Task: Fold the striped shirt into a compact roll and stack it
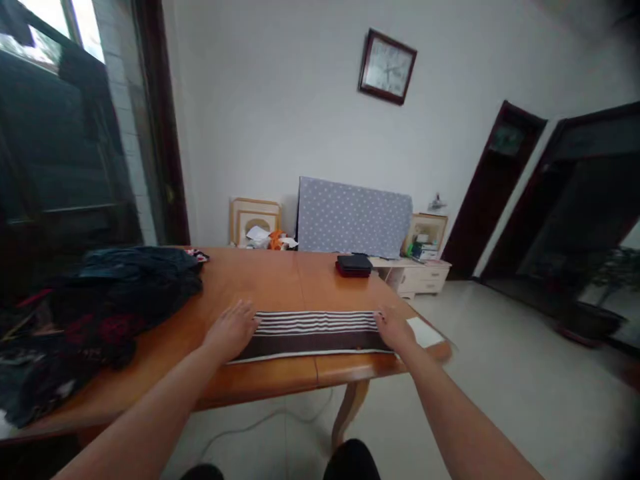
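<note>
Left hand [231, 330] and right hand [395, 328] lie open and flat, grips wide, on opposite ends of a folded striped cloth [313, 335] on the wooden bench [260, 280].

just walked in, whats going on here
A person is at a wooden table with their left hand and right hand resting on either end of a folded brown-and-white striped cloth. A heap of dark clothes lies to the left on the table, and a dark flat case sits further back.
</note>
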### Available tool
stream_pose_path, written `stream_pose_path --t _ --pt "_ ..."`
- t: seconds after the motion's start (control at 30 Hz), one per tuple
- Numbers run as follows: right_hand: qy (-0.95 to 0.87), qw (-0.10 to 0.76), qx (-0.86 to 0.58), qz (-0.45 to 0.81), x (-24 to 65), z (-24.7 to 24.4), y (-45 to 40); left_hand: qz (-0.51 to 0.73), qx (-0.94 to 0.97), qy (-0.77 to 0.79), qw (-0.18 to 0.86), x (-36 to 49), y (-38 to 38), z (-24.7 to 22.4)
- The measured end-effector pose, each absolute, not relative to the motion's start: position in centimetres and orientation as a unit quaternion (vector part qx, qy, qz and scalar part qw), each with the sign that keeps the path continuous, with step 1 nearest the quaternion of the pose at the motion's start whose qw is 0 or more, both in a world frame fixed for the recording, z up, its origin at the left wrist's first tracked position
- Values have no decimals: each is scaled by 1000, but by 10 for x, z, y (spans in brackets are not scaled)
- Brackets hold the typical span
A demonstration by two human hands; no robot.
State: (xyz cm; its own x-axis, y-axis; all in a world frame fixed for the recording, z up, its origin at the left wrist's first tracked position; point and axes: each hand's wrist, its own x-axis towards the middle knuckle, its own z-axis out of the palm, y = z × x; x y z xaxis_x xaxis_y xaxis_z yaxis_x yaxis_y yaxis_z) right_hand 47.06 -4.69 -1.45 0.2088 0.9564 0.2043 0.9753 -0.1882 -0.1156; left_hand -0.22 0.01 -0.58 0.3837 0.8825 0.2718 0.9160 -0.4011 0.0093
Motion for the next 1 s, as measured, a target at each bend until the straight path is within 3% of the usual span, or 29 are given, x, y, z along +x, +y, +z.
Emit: stream_pose_path --t 0.37,0.7,1.0 --pt "-619 74 -781 7 481 -42 -45 -125 -816 -563 30 -11 -1 -24" --pt "-576 175 -798 37 484 -15 -50 -140 -826 -541 78 -12 0 -35" --pt "-480 184 -857 30 523 -2 -71 -158 -820 -546 62 -11 1 -35"
